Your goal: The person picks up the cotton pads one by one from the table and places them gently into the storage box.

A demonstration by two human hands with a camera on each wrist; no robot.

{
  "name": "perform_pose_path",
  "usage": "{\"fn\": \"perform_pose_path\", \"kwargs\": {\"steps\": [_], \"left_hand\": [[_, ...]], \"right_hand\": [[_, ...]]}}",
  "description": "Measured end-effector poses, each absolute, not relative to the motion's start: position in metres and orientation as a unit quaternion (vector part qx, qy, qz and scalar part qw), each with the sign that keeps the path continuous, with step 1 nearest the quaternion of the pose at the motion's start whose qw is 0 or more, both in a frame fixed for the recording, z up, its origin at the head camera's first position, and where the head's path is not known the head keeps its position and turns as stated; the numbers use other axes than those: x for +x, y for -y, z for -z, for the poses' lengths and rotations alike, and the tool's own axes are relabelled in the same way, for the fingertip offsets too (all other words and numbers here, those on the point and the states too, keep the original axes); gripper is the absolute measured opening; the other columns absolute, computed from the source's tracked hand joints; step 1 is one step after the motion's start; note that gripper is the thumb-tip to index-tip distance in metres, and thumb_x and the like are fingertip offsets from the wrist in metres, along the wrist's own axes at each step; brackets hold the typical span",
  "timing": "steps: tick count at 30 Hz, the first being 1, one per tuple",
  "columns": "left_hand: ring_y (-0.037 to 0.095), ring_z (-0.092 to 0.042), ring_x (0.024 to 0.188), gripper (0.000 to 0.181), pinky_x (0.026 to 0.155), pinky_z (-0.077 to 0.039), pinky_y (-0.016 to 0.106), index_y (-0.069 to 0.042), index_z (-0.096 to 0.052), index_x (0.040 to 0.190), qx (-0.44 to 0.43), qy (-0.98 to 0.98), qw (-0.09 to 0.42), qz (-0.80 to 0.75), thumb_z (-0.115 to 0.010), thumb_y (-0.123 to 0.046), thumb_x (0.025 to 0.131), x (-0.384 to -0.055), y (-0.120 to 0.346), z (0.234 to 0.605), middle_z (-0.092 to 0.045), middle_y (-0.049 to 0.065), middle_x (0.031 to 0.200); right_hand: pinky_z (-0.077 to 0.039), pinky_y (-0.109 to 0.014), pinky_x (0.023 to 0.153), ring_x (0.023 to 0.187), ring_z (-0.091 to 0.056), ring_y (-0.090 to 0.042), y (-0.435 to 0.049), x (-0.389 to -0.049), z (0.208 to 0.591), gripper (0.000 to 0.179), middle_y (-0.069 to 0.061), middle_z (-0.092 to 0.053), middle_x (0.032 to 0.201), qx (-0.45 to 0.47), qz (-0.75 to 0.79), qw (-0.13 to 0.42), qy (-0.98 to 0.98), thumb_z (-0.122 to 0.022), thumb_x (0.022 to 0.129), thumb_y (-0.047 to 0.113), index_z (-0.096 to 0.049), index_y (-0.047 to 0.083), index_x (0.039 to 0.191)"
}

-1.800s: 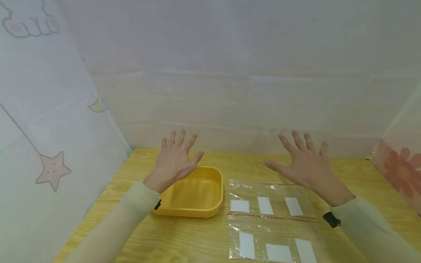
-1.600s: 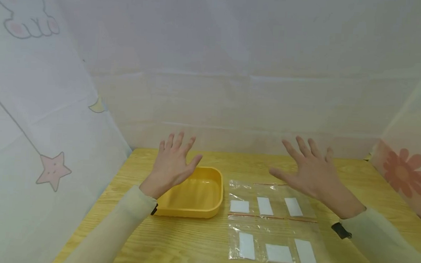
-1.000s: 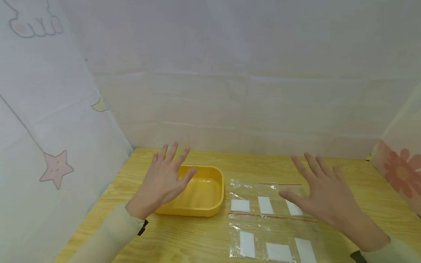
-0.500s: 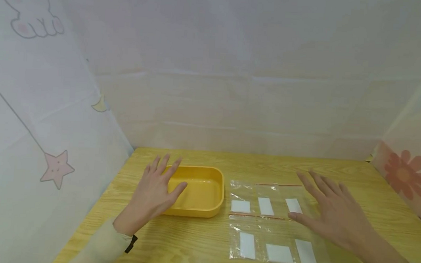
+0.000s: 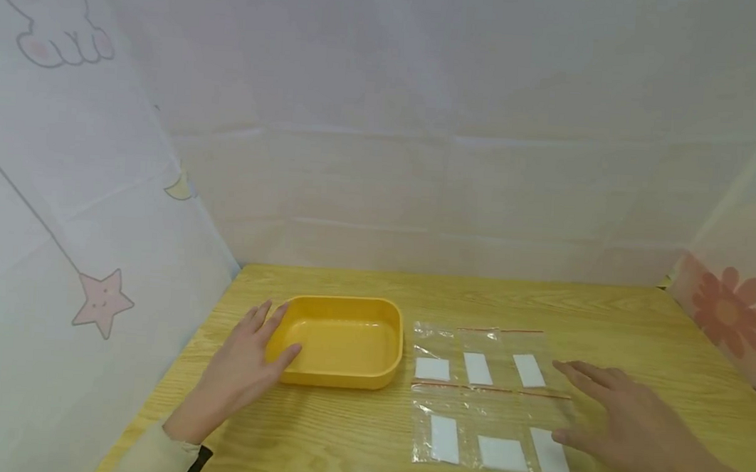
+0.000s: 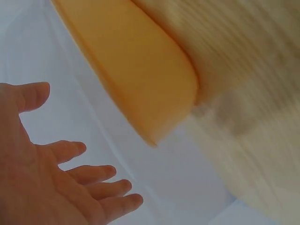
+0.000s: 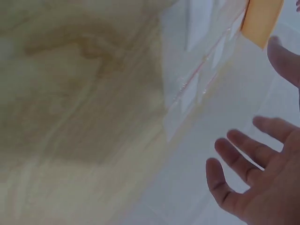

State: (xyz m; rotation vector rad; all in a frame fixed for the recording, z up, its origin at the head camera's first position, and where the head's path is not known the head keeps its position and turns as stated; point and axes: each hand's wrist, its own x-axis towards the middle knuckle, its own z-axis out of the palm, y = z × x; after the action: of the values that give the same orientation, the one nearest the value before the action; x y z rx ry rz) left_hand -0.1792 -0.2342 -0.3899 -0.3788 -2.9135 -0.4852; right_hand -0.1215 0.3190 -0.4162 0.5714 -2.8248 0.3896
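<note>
My left hand [image 5: 236,371] is at the near left corner of a yellow rectangular tub [image 5: 346,345], fingers spread and holding nothing. In the left wrist view the palm shows empty, with the tub's wall [image 6: 136,65] a little apart from the fingers. To the right of the tub lie several clear zip bags [image 5: 490,420] with red seal lines, in two rows, each with a white rectangular piece such as this one [image 5: 502,454]. My right hand [image 5: 637,428] hovers at their right side, thumb overlapping the near right white piece in the head view; its fingers are loosely bent around nothing.
The things stand on a wood-grain table [image 5: 316,439]. Pale cloth walls [image 5: 382,158] enclose it at the back and on both sides, printed with a star [image 5: 103,303] and a red flower [image 5: 730,311].
Both hands have come down and back toward the body, spreading apart: the left to the tub's left side, the right to the bags' right side. Tub and bags have stayed put.
</note>
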Motion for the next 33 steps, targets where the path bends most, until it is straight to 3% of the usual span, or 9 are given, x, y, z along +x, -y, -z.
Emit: {"fn": "perform_pose_path", "kwargs": {"steps": [3,6,8,10,13,19,30,33], "left_hand": [[0.057,-0.033,0.146,0.085,0.107,-0.038,0.076,-0.010,-0.031,0.167,-0.116,0.975,0.063,0.177,-0.053,-0.063,0.105,-0.177,0.243,0.394,-0.029,0.031,0.165],[0.058,-0.039,0.142,0.083,0.106,-0.039,0.076,-0.008,-0.031,0.167,-0.113,0.972,0.050,0.200,-0.055,-0.060,0.106,-0.177,0.252,0.399,-0.032,0.031,0.164],[0.056,-0.042,0.141,0.081,0.109,-0.038,0.074,-0.007,-0.030,0.167,-0.119,0.967,0.038,0.221,-0.057,-0.054,0.107,-0.179,0.256,0.402,-0.034,0.029,0.163],[0.053,-0.043,0.142,0.079,0.112,-0.037,0.071,-0.006,-0.029,0.167,-0.123,0.962,0.024,0.241,-0.058,-0.050,0.108,-0.180,0.259,0.405,-0.037,0.027,0.162],[0.051,-0.045,0.141,0.079,0.113,-0.038,0.069,-0.004,-0.030,0.167,-0.125,0.958,-0.001,0.257,-0.058,-0.048,0.108,-0.181,0.264,0.409,-0.041,0.027,0.160],[0.051,-0.045,0.141,0.080,0.112,-0.040,0.069,-0.001,-0.030,0.165,-0.123,0.953,-0.034,0.273,-0.059,-0.049,0.108,-0.181,0.271,0.417,-0.042,0.031,0.157],[0.050,-0.041,0.144,0.085,0.114,-0.038,0.067,0.001,-0.023,0.166,-0.128,0.944,-0.044,0.301,-0.060,-0.047,0.107,-0.185,0.275,0.420,-0.036,0.028,0.161],[0.049,-0.041,0.145,0.086,0.114,-0.038,0.066,0.000,-0.021,0.167,-0.128,0.942,-0.049,0.306,-0.060,-0.047,0.107,-0.186,0.276,0.420,-0.034,0.027,0.163]], "right_hand": [[-0.058,-0.064,0.075,0.110,-0.064,-0.046,-0.327,-0.118,0.424,0.089,-0.018,-0.065,0.132,0.197,-0.147,0.074,0.967,-0.091,0.074,0.060,-0.067,0.009,0.142],[-0.058,-0.041,0.071,0.100,-0.062,-0.020,-0.337,-0.117,0.436,0.084,-0.005,-0.063,0.120,0.225,-0.155,0.069,0.959,-0.091,0.073,0.058,-0.071,0.009,0.139],[-0.049,-0.027,0.065,0.091,-0.051,-0.005,-0.345,-0.116,0.444,0.084,0.002,-0.055,0.111,0.255,-0.167,0.070,0.950,-0.092,0.074,0.054,-0.069,0.012,0.143],[-0.037,-0.021,0.059,0.082,-0.039,0.002,-0.353,-0.114,0.454,0.084,0.007,-0.047,0.104,0.288,-0.178,0.081,0.937,-0.093,0.075,0.049,-0.066,0.016,0.147],[-0.030,-0.019,0.059,0.080,-0.032,0.005,-0.360,-0.113,0.466,0.085,0.008,-0.042,0.102,0.313,-0.196,0.072,0.927,-0.094,0.075,0.044,-0.064,0.017,0.149],[-0.028,-0.022,0.064,0.082,-0.033,0.003,-0.362,-0.114,0.472,0.078,0.008,-0.043,0.102,0.297,-0.177,0.048,0.937,-0.092,0.076,0.048,-0.070,0.011,0.142],[-0.024,-0.024,0.065,0.087,-0.034,0.001,-0.355,-0.113,0.471,0.073,0.008,-0.044,0.105,0.286,-0.204,0.058,0.934,-0.091,0.082,0.040,-0.066,0.018,0.147],[-0.028,-0.023,0.066,0.088,-0.036,0.001,-0.352,-0.112,0.470,0.074,0.007,-0.045,0.106,0.275,-0.208,0.056,0.937,-0.091,0.081,0.043,-0.066,0.019,0.147]]}}
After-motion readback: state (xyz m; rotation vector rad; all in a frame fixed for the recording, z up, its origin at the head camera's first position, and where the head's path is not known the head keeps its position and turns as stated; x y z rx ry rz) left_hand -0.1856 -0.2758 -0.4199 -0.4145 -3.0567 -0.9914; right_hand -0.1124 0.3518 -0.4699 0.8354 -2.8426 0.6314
